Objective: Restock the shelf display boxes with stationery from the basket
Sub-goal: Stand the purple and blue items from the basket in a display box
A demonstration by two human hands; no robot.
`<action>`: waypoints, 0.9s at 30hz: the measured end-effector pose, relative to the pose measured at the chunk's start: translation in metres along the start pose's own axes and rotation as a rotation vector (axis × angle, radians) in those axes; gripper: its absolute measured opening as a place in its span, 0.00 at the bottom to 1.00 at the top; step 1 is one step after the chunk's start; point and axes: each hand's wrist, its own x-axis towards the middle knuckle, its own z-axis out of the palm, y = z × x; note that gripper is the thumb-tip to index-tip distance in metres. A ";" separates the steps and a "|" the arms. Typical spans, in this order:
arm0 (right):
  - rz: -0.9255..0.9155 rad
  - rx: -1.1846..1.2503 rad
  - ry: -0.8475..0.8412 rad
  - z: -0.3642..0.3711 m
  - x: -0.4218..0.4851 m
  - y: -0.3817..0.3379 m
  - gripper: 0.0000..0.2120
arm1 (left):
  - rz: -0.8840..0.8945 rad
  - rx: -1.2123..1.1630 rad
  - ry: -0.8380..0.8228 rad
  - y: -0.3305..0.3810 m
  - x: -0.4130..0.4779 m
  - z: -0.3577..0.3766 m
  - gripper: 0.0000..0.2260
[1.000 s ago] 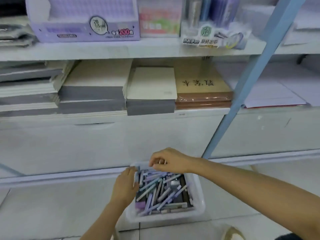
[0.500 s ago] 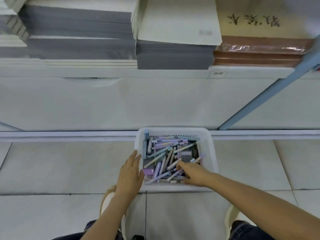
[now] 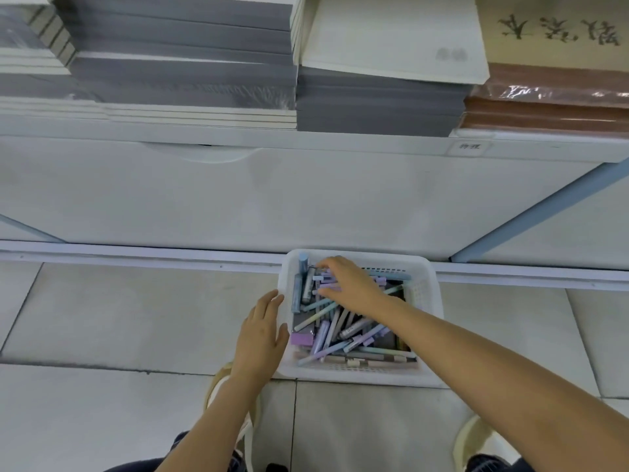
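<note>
A white plastic basket [image 3: 429,301] stands on the floor tiles against the shelf base. It holds several pastel pens [image 3: 335,330] in purple, blue and green, plus a purple eraser [image 3: 302,338]. My right hand [image 3: 350,284] reaches into the basket's far left part, its fingers and thumb curled around a bunch of purple pens [image 3: 327,280]. My left hand [image 3: 262,330] lies flat against the basket's left rim, fingers stretched out and the thumb at the rim's edge. No display boxes are in view.
Above the white shelf front [image 3: 306,199], stacks of grey and cream notebooks [image 3: 183,63] and brown wrapped pads [image 3: 551,107] fill the lowest shelf. A blue slanted post [image 3: 544,206] stands at the right. My feet [image 3: 224,379] are just below the basket.
My right hand has moved from the basket's near edge to its far left corner and closed over purple pens. The left hand stays at the left rim. The view came closer.
</note>
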 end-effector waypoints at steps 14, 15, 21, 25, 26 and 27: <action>-0.005 -0.127 0.207 0.060 0.025 0.007 0.18 | -0.015 -0.188 0.094 -0.009 0.009 0.001 0.17; -0.019 -0.070 0.243 0.058 0.024 0.008 0.13 | -0.012 -0.189 0.096 -0.009 0.010 0.001 0.16; -0.061 -0.172 0.026 0.046 0.019 0.010 0.23 | -0.049 -0.210 0.068 -0.008 0.013 0.001 0.16; -0.077 -0.279 -0.057 0.047 0.017 0.003 0.15 | -0.045 -0.173 0.018 -0.009 0.010 0.001 0.19; -0.089 -0.297 -0.067 0.048 0.014 0.002 0.13 | -0.046 -0.167 0.014 -0.010 0.010 0.000 0.20; -0.106 -0.308 -0.077 0.048 0.012 0.002 0.11 | -0.047 -0.164 0.013 -0.010 0.009 0.000 0.20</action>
